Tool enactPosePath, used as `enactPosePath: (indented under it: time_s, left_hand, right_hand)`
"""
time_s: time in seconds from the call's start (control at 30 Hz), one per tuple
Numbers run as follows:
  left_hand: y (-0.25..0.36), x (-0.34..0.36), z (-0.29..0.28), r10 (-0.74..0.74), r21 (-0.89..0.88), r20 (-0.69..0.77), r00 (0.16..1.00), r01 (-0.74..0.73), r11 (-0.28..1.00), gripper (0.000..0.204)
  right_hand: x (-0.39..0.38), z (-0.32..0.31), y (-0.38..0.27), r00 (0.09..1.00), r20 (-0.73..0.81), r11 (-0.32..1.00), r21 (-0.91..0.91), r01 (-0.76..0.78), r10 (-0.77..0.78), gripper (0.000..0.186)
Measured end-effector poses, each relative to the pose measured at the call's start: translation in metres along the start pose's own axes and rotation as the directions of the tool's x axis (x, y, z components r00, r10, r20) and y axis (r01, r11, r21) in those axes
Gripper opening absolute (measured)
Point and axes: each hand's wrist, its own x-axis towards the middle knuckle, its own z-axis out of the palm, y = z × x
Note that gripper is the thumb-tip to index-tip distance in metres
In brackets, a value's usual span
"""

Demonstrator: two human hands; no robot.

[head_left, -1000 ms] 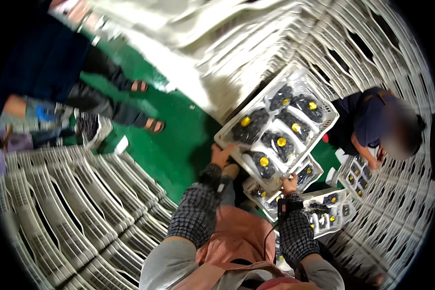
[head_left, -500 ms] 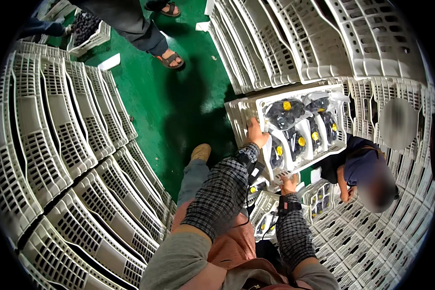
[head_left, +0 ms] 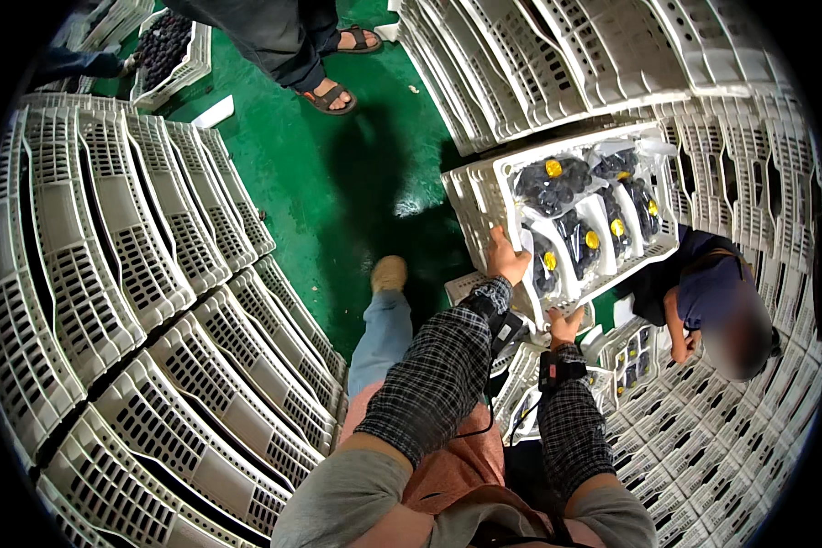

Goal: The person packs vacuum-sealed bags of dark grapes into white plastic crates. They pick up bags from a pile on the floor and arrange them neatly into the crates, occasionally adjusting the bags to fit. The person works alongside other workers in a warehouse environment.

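Note:
A white plastic crate [head_left: 482, 203] holds several clear bags of dark grapes [head_left: 553, 183] with round yellow stickers, separated by white wrap or padding. My left hand [head_left: 509, 258] grips its left side, and my right hand [head_left: 563, 324] holds its near edge toward the lower corner. Under and nearer than this crate are further white crates of bagged grapes [head_left: 522, 384], partly hidden by it and my sleeved arms.
Stacked white crates line the left [head_left: 155, 228], top right [head_left: 539, 55] and right [head_left: 731, 438]. A co-worker [head_left: 703, 283] crouches by smaller packed crates at right. Another person's legs [head_left: 288, 59] stand on the green floor [head_left: 329, 183], near a crate of loose grapes [head_left: 169, 55].
The held crate has turned so its long side runs more sideways and has shifted up and right in view; both hands stay on it. The view has swung, showing more floor and stacks.

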Motion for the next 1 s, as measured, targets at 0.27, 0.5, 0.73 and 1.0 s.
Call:
enactPosePath:
  time_s: [0.27, 0.5, 0.73, 1.0]
  left_hand:
    - [0.002, 0.001, -0.008, 0.078, 0.04, -0.008, 0.997, -0.078, 0.996, 0.051]
    - [-0.004, 0.001, -0.042, 0.117, 0.045, 0.047, 0.992, -0.119, 0.992, 0.047]
    - [-0.027, 0.007, -0.111, 0.268, -0.109, 0.152, 0.951, -0.253, 0.961, 0.045]
    - [-0.051, -0.003, -0.261, 0.173, -0.013, 0.26, 0.95, -0.176, 0.984, 0.061]
  right_hand:
    - [-0.017, 0.006, -0.023, 0.995, 0.09, 0.998, 0.046, 0.034, -0.038, 0.075]
    - [-0.05, 0.037, -0.004, 0.999, 0.005, 0.994, 0.101, -0.032, 0.031, 0.081]
    - [-0.116, 0.087, -0.019, 0.999, 0.052, 0.99, -0.139, 0.004, 0.003, 0.083]
    - [-0.242, 0.188, -0.055, 0.999, 0.039, 0.992, -0.124, 0.034, -0.029, 0.093]
